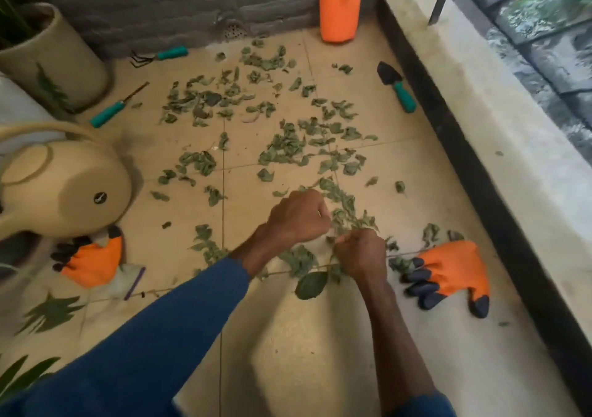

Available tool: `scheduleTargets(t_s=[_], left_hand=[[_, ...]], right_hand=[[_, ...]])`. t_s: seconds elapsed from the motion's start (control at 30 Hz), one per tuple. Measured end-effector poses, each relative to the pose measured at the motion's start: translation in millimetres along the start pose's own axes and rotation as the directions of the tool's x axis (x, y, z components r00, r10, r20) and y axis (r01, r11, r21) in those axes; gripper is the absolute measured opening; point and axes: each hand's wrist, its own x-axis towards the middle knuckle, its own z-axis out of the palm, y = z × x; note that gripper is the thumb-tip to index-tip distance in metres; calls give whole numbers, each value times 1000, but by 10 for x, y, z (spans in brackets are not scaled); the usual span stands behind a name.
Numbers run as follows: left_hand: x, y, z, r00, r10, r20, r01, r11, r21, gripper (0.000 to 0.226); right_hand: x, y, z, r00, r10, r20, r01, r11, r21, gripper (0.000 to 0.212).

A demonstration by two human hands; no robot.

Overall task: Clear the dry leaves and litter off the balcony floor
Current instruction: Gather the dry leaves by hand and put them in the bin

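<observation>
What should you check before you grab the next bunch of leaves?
1. Gloves on: not ok. The left hand and right hand are bare; the orange gloves lie on the floor.
2. Grip: right hand holds dry leaves, ok; left hand, cannot tell.
3. Bag or bin ready: cannot tell, none in view.
4. Tools clear of hands: ok; trowel and hand rake lie by the edges.
5. Floor cleared: not ok, many leaves lie scattered.
</observation>
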Motion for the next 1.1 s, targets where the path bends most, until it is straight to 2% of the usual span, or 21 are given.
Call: scheduleTargets(t_s=[0.07,0.13,0.2,0.27,0.37,0.47,0.5,0.57,0.63,0.73,0.9,1.0,1.1], left_hand=[[82,-71,133,999,40,36,-41,999,20,19],[52,-73,136,994,30,103,-35,998,46,25],[-25,6,50,980,27,195,-45,995,88,36],[-75,47,-9,969,30,247,-49,996,71,29],[-79,-104,82,978,3,208,-4,1000,5,25],[-100,-262,127,977,-38,211,20,996,88,28],[-116,-285,123,969,-40,245,13,994,111,25],[-147,-321,96,959,-32,283,7,996,90,32],[-144,-348,116,960,-22,281,7,998,54,32],[-157,-401,188,950,-62,307,34,995,96,27],[-177,-353,168,955,-12,296,-29,990,136,22],[-180,-352,178,960,19,279,-62,987,148,25],[-191,-371,187,963,45,265,-90,983,158,24]], right_hand=[[-122,239,141,1000,-23,-21,22,998,-51,14],[-367,363,217,999,-47,16,48,997,-64,10],[-624,403,245,997,-60,41,62,996,-64,23],[-765,368,311,994,-103,31,106,990,-97,41],[-809,327,452,985,-165,47,170,972,-164,56],[-833,363,562,977,-213,27,213,950,-226,47],[-845,387,588,972,-233,24,233,946,-225,37],[-877,432,622,964,-264,40,266,934,-237,11],[-873,485,647,958,-284,34,284,929,-239,11],[-946,519,671,956,-295,-4,284,926,-249,7],[-1079,519,683,947,-317,-49,302,933,-198,12],[-1045,501,694,963,-259,-76,252,963,-94,23],[-1010,505,585,994,-75,-81,80,994,67,28]])
